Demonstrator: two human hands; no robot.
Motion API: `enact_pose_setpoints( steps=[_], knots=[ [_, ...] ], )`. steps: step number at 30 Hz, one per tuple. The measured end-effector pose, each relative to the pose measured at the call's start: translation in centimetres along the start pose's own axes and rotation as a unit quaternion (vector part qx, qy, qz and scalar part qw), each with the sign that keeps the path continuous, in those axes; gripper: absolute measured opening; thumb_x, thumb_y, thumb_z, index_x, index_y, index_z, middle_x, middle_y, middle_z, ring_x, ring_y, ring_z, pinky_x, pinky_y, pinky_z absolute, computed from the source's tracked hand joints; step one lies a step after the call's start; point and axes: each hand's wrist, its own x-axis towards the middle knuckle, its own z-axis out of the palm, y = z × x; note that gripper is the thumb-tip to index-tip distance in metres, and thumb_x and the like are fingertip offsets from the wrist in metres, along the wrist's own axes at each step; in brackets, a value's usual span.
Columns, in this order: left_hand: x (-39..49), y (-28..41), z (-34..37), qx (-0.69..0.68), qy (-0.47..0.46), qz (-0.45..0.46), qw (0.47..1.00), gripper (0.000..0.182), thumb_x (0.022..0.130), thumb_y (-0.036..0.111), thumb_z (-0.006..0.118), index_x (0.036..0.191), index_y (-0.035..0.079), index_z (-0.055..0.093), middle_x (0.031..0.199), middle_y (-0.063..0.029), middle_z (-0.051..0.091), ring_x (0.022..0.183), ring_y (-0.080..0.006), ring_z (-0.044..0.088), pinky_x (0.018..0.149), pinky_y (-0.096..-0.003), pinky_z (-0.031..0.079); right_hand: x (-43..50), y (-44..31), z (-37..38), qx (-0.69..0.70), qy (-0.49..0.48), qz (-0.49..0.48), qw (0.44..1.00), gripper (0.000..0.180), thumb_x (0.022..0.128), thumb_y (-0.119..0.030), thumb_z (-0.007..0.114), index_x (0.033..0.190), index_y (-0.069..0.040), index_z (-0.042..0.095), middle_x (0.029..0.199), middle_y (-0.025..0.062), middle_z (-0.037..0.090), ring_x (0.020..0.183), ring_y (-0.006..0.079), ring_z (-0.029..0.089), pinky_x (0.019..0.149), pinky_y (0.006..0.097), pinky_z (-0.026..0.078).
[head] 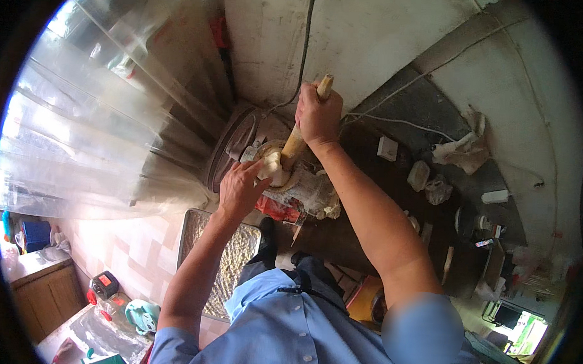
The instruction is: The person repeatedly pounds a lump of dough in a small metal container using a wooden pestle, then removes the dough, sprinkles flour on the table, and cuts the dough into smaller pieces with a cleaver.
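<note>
My right hand grips a thick wooden pestle-like stick, whose lower end stands in the round opening of a metal machine. Beside the stick, in that opening, lies a lump of pale dough. My left hand touches the lump with spread fingers from the left; whether it grips the lump is unclear. Pale bits cling to the machine's right end. A red plastic piece shows under the machine.
A large tray of crumbly yellowish stuff lies below my left forearm. Clear plastic sheeting hangs at the left. A dark table at the right bears a white box and a cloth. Bottles stand at the lower left.
</note>
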Motion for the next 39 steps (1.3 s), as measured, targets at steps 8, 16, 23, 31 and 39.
enact_pose_setpoints(
  steps=[8, 16, 23, 31, 39],
  knots=[
    [-0.3, -0.7, 1.9, 0.007, 0.046, 0.032, 0.998, 0.032, 0.082, 0.025, 0.074, 0.109, 0.008, 0.070, 0.108, -0.0060, 0.071, 0.096, -0.0295, 0.062, 0.085, -0.0404, 0.050, -2.4, 0.4, -0.3, -0.033, -0.022, -0.021, 0.999, 0.038, 0.095, -0.016, 0.052, 0.060, -0.010, 0.039, 0.051, -0.0020, 0.042, 0.042, 0.0079, 0.040, 0.040, 0.0279, 0.033],
    [0.2, -0.9, 2.0, 0.013, 0.009, 0.030, 0.999, 0.024, 0.083, 0.025, 0.072, 0.103, 0.010, 0.070, 0.102, -0.0070, 0.071, 0.098, -0.0307, 0.061, 0.088, -0.0414, 0.047, -9.4, -6.0, -3.3, 0.026, -0.029, -0.159, 0.987, 0.034, 0.097, -0.011, 0.052, 0.066, -0.008, 0.038, 0.054, -0.0020, 0.044, 0.050, 0.0047, 0.043, 0.045, 0.0265, 0.036],
    [1.4, -0.9, 3.2, 0.003, -0.015, 0.047, 0.999, 0.019, 0.085, 0.027, 0.070, 0.091, 0.009, 0.066, 0.085, -0.0101, 0.069, 0.092, -0.0325, 0.059, 0.084, -0.0453, 0.046, -4.2, -10.2, -2.0, 0.153, -0.061, -0.046, 0.985, 0.034, 0.095, -0.008, 0.053, 0.065, -0.009, 0.038, 0.053, -0.0043, 0.042, 0.046, 0.0041, 0.039, 0.042, 0.0244, 0.031],
    [1.8, -1.0, 3.1, 0.064, -0.074, 0.053, 0.994, 0.021, 0.088, 0.031, 0.063, 0.086, 0.011, 0.068, 0.088, -0.0069, 0.068, 0.099, -0.0295, 0.058, 0.085, -0.0423, 0.044, 0.0, -5.9, -0.2, 0.088, -0.188, 0.015, 0.978, 0.036, 0.093, -0.013, 0.054, 0.062, -0.010, 0.038, 0.052, -0.0026, 0.040, 0.042, 0.0079, 0.036, 0.042, 0.0283, 0.035],
    [1.0, -0.8, 3.4, 0.056, 0.011, 0.059, 0.997, 0.022, 0.086, 0.030, 0.066, 0.100, 0.014, 0.069, 0.100, -0.0036, 0.066, 0.102, -0.0267, 0.056, 0.087, -0.0410, 0.041, 1.0, -3.0, 2.3, 0.088, -0.179, 0.079, 0.977, 0.032, 0.092, -0.014, 0.059, 0.063, -0.009, 0.047, 0.053, -0.0036, 0.045, 0.042, 0.0057, 0.042, 0.040, 0.0251, 0.035]
  ],
)
